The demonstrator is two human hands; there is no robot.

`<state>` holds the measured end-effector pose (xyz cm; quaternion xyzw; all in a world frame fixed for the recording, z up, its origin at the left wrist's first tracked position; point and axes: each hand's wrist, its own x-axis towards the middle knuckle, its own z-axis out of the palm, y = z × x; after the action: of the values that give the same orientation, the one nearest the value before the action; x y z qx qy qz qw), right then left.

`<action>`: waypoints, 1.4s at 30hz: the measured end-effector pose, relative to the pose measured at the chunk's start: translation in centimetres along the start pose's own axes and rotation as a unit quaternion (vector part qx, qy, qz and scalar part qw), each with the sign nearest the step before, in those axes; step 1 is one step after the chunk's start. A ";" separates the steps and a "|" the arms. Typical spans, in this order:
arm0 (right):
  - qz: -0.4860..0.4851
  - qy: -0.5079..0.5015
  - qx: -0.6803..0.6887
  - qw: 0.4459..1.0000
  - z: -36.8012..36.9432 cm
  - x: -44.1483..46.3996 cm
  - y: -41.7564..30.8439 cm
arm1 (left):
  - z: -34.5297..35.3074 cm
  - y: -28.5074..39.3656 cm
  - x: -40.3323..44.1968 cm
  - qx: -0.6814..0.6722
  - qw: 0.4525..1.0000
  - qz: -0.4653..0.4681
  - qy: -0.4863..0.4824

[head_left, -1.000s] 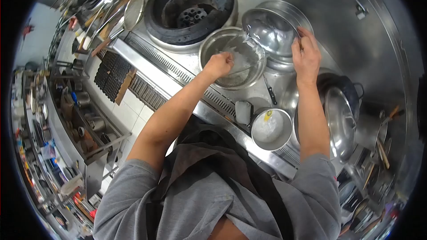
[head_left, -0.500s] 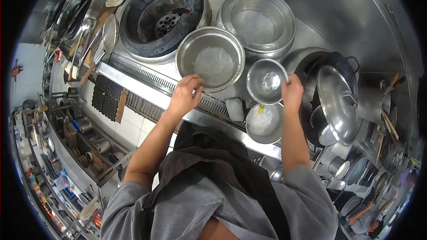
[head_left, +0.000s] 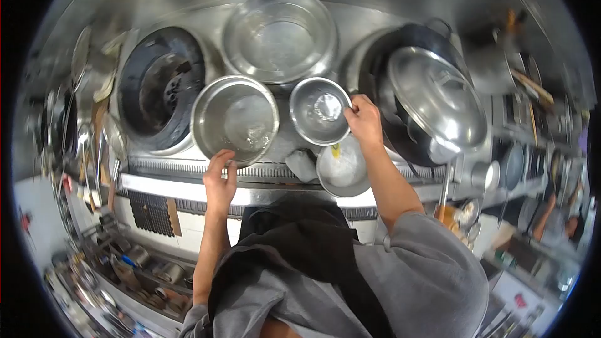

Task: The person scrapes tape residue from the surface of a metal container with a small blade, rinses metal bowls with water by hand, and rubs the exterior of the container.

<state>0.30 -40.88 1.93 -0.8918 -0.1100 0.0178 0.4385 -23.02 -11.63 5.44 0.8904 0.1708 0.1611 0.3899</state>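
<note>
My right hand is closed on the right rim of a small steel bowl, which is held above the edge of a pale pot with a yellow mark inside. My left hand is at the near rim of a steel basin with clear liquid in it; its fingers are curled at the rim, and whether they grip it is hard to tell. Behind both stands a larger steel pan, also with clear liquid. A folded grey cloth lies between the basin and the pot.
A black wok burner is at the left. On the right a domed steel lid leans over a dark wok. Ladles and strainers hang over the left edge. At the far right another person is partly visible.
The view has swung to the right. Earlier my right hand held the bowl tilted over the larger pan; now it is over the pot. My left hand has left the basin's inside for its near rim.
</note>
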 end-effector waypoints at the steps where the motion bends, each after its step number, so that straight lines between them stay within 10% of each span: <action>1: 0.013 0.012 0.019 1.000 -0.8 -0.9 0.2 | 0.1 0.1 0.1 0.007 1.000 0.013 -0.002; 15: 0.468 0.138 0.140 0.861 -14.7 -28.0 11.8 | 1.2 -2.3 0.1 -0.022 0.997 0.039 -0.056; 22: 0.408 0.278 -0.105 0.863 -13.6 -29.5 15.0 | 2.5 -1.5 0.7 -0.061 0.994 0.038 -0.080; 33: 0.490 0.281 0.055 0.823 -11.9 -28.0 13.9 | 3.5 -2.1 1.2 -0.097 0.992 0.039 -0.071; 37: 0.279 0.338 -0.243 0.865 -11.8 -29.7 11.4 | 3.1 -2.0 1.9 -0.090 0.994 0.057 -0.032; 42: 0.152 0.213 0.019 0.965 -8.3 -23.2 3.1 | 1.2 -2.5 4.4 -0.098 0.995 0.028 -0.007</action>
<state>-20.75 -54.07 3.08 -0.8728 0.1228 -0.1042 0.4608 -19.10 -8.89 3.44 0.8535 0.1260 0.1815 0.4719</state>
